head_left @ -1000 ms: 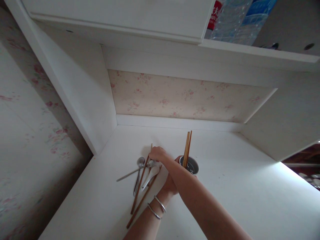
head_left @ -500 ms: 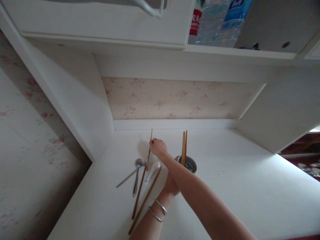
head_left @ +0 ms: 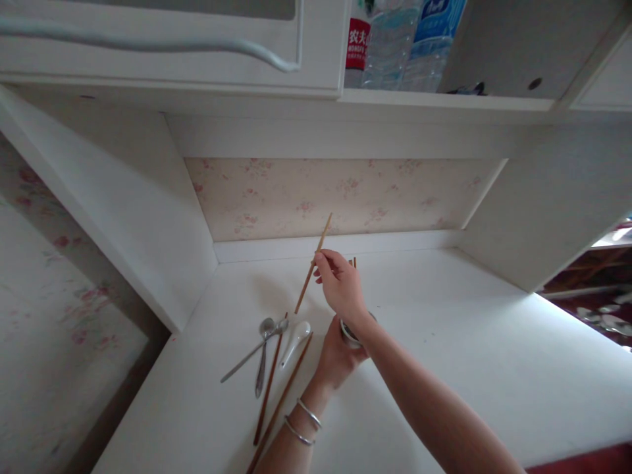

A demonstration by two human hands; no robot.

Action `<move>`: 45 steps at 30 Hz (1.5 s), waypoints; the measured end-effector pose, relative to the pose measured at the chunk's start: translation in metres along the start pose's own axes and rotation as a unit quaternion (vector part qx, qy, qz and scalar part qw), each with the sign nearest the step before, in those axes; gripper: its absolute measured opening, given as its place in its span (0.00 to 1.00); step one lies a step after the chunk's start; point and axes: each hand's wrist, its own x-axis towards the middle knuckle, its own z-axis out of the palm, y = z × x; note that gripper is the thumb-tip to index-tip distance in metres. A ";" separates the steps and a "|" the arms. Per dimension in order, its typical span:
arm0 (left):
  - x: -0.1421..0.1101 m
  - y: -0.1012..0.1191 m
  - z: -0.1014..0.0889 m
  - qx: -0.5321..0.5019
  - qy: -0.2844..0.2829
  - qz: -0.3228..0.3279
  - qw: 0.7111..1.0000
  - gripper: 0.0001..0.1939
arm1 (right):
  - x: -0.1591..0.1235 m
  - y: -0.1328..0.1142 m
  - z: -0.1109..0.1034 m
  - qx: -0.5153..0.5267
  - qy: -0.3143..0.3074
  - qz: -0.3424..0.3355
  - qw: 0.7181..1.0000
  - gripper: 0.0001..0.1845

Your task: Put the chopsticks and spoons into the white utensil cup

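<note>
My right hand [head_left: 340,284] pinches a wooden chopstick [head_left: 311,273] and holds it tilted in the air above the white counter [head_left: 444,368]. My left hand [head_left: 337,359], with two silver bangles on the wrist, wraps around a small dark cup [head_left: 351,332] that stands on the counter. Tips of other chopsticks [head_left: 352,263] poke up from the cup behind my right hand. On the counter to the left lie two more chopsticks [head_left: 276,398], two metal spoons [head_left: 261,349] and a white ceramic spoon [head_left: 295,341].
A white side panel [head_left: 123,217] closes the nook on the left, and floral wallpaper [head_left: 336,194] backs it. Overhead are a cupboard door [head_left: 172,46] and a shelf with water bottles [head_left: 395,39]. Another white panel [head_left: 543,210] stands at the right.
My right hand has lifted one chopstick off the pile and carried it up and to the right, toward the cup. My left hand stays on the cup. The camera tilted upward.
</note>
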 end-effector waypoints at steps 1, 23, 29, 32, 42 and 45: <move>0.000 0.000 0.001 0.001 0.003 0.006 1.000 0.31 | 0.000 -0.002 -0.012 0.015 0.020 0.010 1.000 0.15; 0.002 -0.009 0.003 0.022 0.015 0.029 0.999 0.37 | -0.040 0.059 -0.112 -0.157 -0.025 0.013 0.987 0.10; 0.003 -0.005 0.005 0.005 0.008 0.030 1.000 0.38 | -0.048 0.069 -0.108 -0.151 -0.051 0.024 0.987 0.11; 0.003 -0.003 0.005 0.017 0.016 0.021 0.999 0.38 | -0.049 0.070 -0.109 -0.153 -0.047 0.028 0.987 0.11; 0.004 -0.005 0.004 0.016 0.007 0.031 0.999 0.39 | -0.053 0.073 -0.111 -0.102 -0.056 0.078 0.990 0.14; 0.004 -0.003 0.003 -0.002 -0.023 0.034 0.999 0.38 | -0.061 0.075 -0.117 -0.007 -0.076 0.128 0.989 0.18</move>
